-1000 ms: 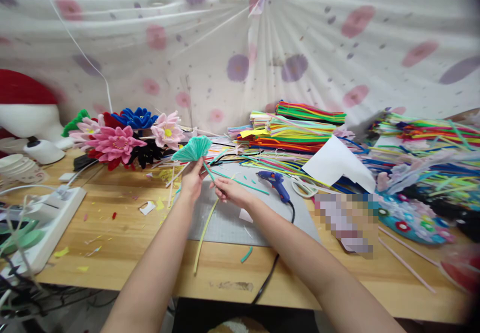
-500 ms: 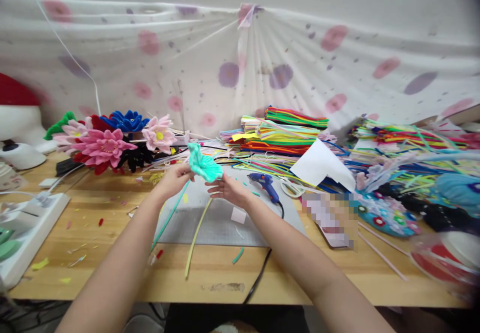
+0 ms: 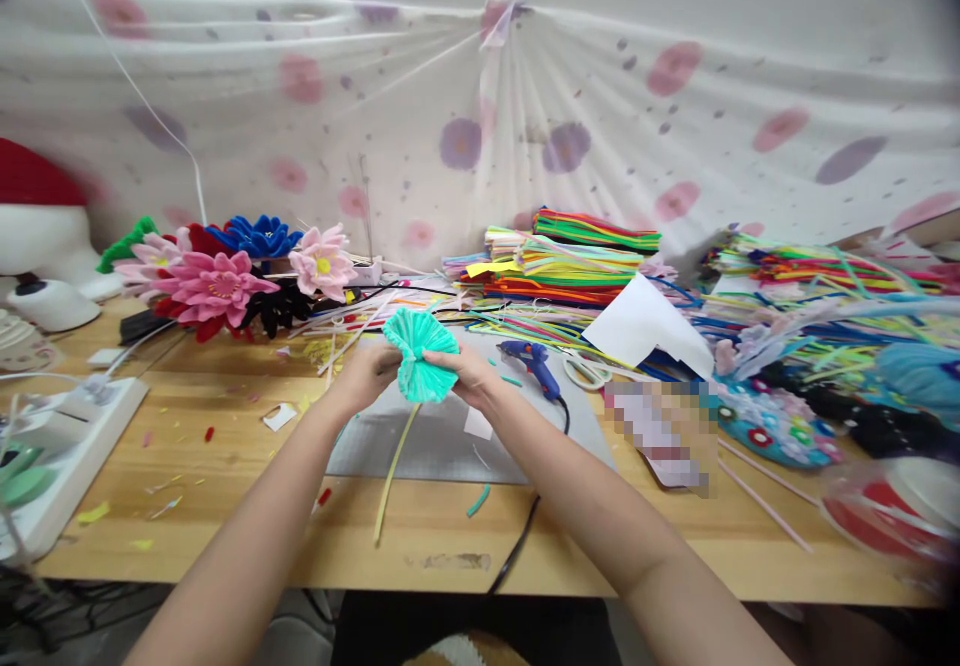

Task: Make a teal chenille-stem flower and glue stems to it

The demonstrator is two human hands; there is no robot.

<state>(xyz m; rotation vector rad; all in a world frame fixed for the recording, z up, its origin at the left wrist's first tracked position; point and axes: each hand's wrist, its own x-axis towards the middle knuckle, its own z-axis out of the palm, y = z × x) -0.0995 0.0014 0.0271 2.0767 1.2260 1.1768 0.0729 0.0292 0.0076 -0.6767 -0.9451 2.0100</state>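
Note:
A teal fan-shaped piece (image 3: pixel 420 356), pinched narrow at its middle, is held up between my two hands over the grey mat (image 3: pixel 442 451). My left hand (image 3: pixel 375 374) grips it from the left, its fingertips partly hidden behind the piece. My right hand (image 3: pixel 466 371) holds the right side, with the thumb on the front near the pinched centre. Below the piece a yellow-green stem (image 3: pixel 395 476) runs down across the mat's edge. A blue glue gun (image 3: pixel 532 366) lies right of my right hand, beside white-handled scissors (image 3: pixel 586 371).
Fuzzy flowers (image 3: pixel 217 286) stand at the back left, near a white power strip (image 3: pixel 82 466). Bundles of coloured stems (image 3: pixel 562 266) are piled at the back. A white sheet (image 3: pixel 646 324) and a phone (image 3: pixel 664 436) lie on the right. A black cable crosses the table's front edge.
The teal piece has turned and now shows its ribbed, fan-like face. My right hand has closed on it, and both hands have come slightly lower and towards me.

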